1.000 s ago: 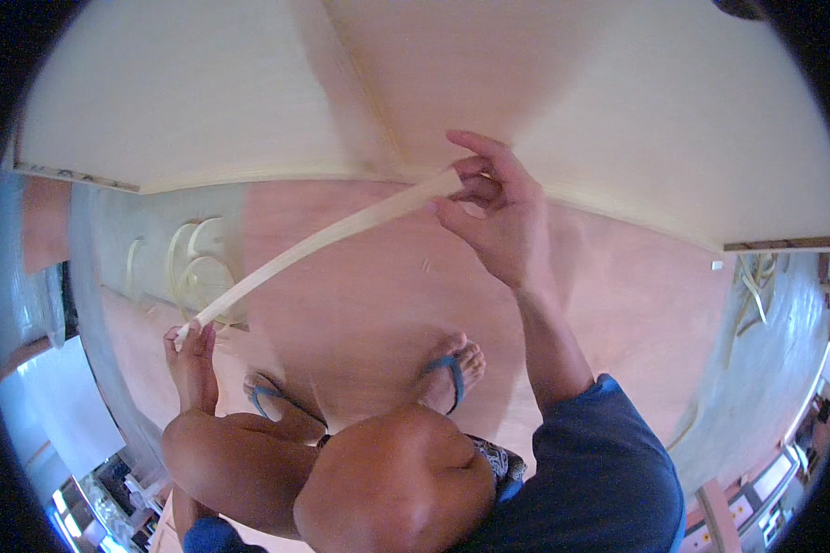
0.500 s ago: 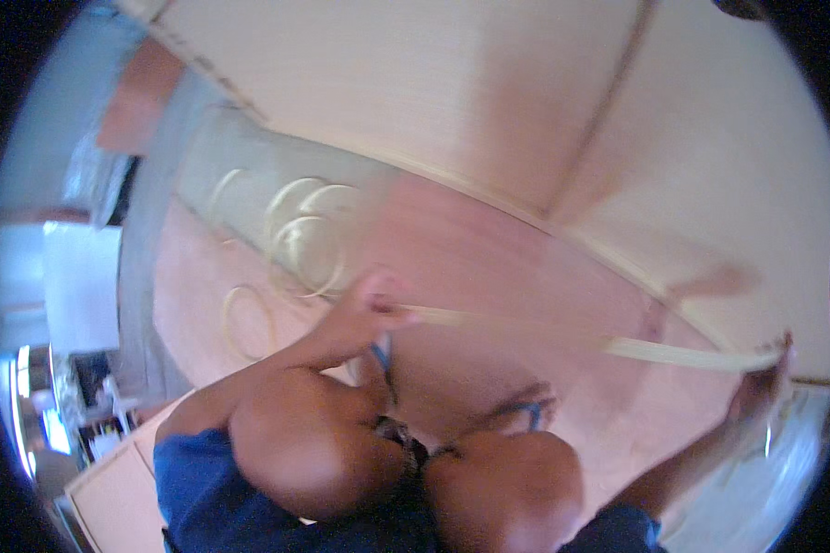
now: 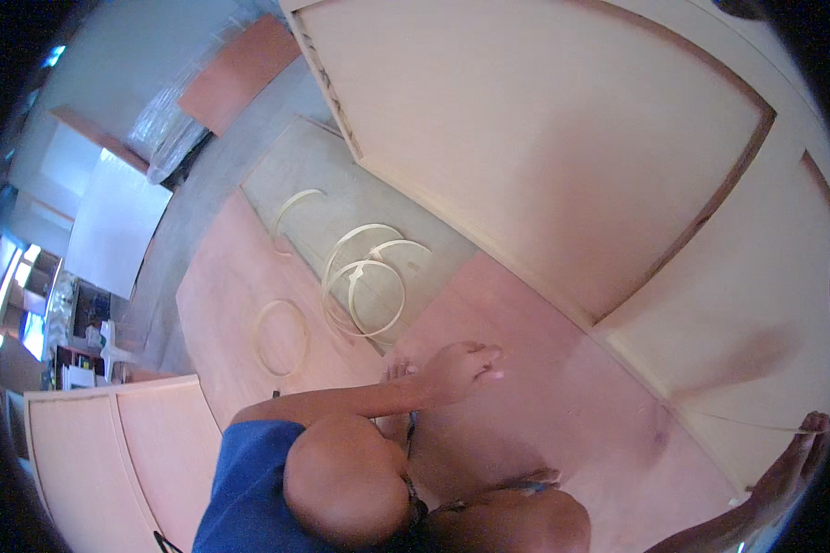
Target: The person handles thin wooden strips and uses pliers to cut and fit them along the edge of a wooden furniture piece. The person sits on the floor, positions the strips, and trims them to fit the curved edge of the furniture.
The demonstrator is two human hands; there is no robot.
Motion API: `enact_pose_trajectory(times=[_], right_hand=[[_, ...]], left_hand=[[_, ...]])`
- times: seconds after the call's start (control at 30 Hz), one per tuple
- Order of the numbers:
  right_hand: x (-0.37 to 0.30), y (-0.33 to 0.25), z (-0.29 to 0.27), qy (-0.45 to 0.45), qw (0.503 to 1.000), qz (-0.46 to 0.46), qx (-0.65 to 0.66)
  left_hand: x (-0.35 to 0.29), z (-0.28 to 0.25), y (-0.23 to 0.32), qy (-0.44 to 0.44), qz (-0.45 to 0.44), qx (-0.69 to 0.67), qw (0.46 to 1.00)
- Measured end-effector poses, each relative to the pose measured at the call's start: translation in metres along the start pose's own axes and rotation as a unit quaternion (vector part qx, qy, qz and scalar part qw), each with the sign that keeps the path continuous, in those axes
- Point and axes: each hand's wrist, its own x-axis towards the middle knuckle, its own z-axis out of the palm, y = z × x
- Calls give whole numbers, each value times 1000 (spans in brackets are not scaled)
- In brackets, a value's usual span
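My right hand [image 3: 810, 441], at the far right, is closed on one end of a thin pale edging strip [image 3: 756, 424]. Seen almost edge-on, the strip runs leftward in front of the upright pale panel [image 3: 655, 184] and fades from sight. Near the middle, my left hand [image 3: 466, 371] is held above the reddish board [image 3: 526, 323] with its fingers curled together. Whether the strip reaches these fingers cannot be made out. My bent knees and feet are below, on or over the board.
Several loose coils of pale strip [image 3: 402, 295] lie on the grey floor and board edge to the left. A single ring of strip [image 3: 306, 336] rests on the reddish board. A framed panel [image 3: 74, 442] stands at lower left, with sheets and wrapped goods behind.
The strip was broad and stretched between both hands; now only a thin line shows by my right hand. My view has turned, and both hands appear farther right and lower.
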Motion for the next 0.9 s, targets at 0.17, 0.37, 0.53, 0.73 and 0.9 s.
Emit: enact_pose_trajectory(times=[0.17,0.37,0.53,0.73,0.9], right_hand=[[31,8,9,-278,930,-234,62],[40,37,13,-328,904,-64,266],[12,-2,31,-495,830,-245,81],[-16,-40,64,-442,863,-244,-30],[-21,-63,83,-417,826,-364,-105]], left_hand=[[-30,-24,2,-136,-105,87,981],[-70,-63,3,-244,-158,-20,956],[-69,-94,-20,-271,-165,17,948],[-71,-114,-35,-231,-153,44,960],[-62,-135,-44,-93,40,172,980]])
